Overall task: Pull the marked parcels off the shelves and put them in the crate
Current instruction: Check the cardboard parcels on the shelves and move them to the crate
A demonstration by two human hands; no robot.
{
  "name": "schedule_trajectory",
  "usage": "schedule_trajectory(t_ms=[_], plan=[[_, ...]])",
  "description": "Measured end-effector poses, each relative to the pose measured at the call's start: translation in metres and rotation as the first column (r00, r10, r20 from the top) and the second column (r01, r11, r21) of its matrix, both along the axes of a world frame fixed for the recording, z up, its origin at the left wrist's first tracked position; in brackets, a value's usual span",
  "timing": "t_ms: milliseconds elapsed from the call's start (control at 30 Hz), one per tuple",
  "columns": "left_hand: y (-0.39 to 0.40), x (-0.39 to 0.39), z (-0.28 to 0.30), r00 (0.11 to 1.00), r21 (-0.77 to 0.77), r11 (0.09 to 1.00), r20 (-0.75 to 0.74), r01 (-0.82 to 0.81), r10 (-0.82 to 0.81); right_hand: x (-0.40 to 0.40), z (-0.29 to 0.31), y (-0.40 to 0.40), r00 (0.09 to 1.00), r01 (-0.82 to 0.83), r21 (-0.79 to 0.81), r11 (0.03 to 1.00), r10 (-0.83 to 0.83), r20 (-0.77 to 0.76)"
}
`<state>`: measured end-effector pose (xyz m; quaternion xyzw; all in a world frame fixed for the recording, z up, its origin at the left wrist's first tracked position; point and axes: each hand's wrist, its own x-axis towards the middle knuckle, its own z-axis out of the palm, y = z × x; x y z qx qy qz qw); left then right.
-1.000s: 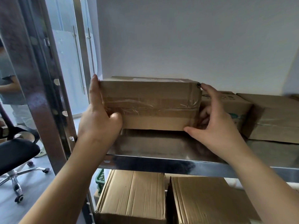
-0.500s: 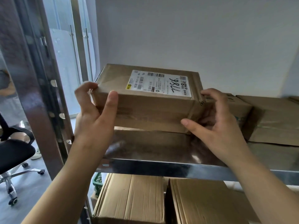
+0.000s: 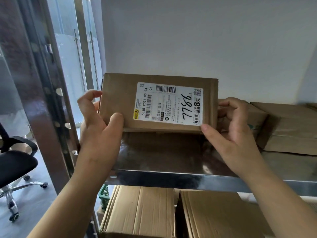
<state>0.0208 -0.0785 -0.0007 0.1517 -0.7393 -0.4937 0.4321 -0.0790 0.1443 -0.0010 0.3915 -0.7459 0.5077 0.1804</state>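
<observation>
L hand (image 3: pixel 96 124) & R hand (image 3: pixel 229 127) both grip the parcel (image 3: pixel 120 100) by its ends, tipped up label-out w/ lower edge just above the steel shelf (image 3: pixel 171 176); not yet pulled clear, crate unseen, so most of the task looks left.

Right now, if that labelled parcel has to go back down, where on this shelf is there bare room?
The free patch is the bare steel shelf directly under the tilted labelled parcel, bordered by the upright post on the left and the neighbouring boxes on the right. Rightward it is crowded with boxes, and the lower shelf's cartons sit packed side by side.
</observation>
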Motion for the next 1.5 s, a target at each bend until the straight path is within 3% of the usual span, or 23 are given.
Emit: schedule_trajectory(t_ms=[267,600,667,733,833,1000,1100,1233,1367,1500], plan=[[-0.008,-0.005,-0.006,0.991,-0.076,0.997,0.130,-0.022,0.032,-0.003,-0.002,-0.001,0.986,0.163,0.241,0.957,-0.168,-0.001],[-0.013,-0.009,-0.007,0.974,-0.205,0.978,0.214,-0.036,0.080,-0.005,-0.001,-0.006,0.962,0.267,0.356,0.896,-0.267,-0.050],[-0.011,-0.007,-0.007,0.975,-0.276,0.956,0.167,-0.098,0.148,-0.004,-0.002,-0.005,0.960,0.274,0.294,0.916,-0.276,-0.034],[-0.006,-0.005,-0.008,0.979,-0.336,0.929,0.078,-0.154,0.191,-0.006,-0.002,-0.001,0.957,0.289,0.078,0.954,-0.287,-0.034],[-0.003,-0.002,-0.010,0.985,-0.403,0.899,-0.074,-0.170,0.154,-0.006,0.001,0.014,0.943,0.317,-0.219,0.923,-0.331,-0.028],[0.029,-0.007,-0.011,0.964,-0.451,0.880,-0.263,-0.149,0.029,-0.023,0.005,0.059,0.916,0.399,-0.098,0.912,-0.392,0.082],[0.081,-0.015,-0.008,0.971,-0.434,0.901,-0.221,-0.013,-0.093,-0.033,0.003,0.080,0.912,0.403,0.032,0.915,-0.404,0.073],[0.141,-0.038,-0.006,0.977,-0.493,0.853,-0.030,0.170,-0.212,-0.039,0.001,0.098,0.919,0.393,0.158,0.906,-0.389,-0.060],[0.170,-0.060,-0.008,0.994,-0.527,0.843,0.087,0.105,-0.069,-0.044,-0.004,0.109,0.928,0.357,0.266,0.895,-0.306,-0.215],[0.175,-0.063,-0.016,0.986,-0.607,0.793,0.162,0.059,0.050,-0.046,-0.007,0.117,0.946,0.291,0.245,0.925,-0.242,-0.214]])
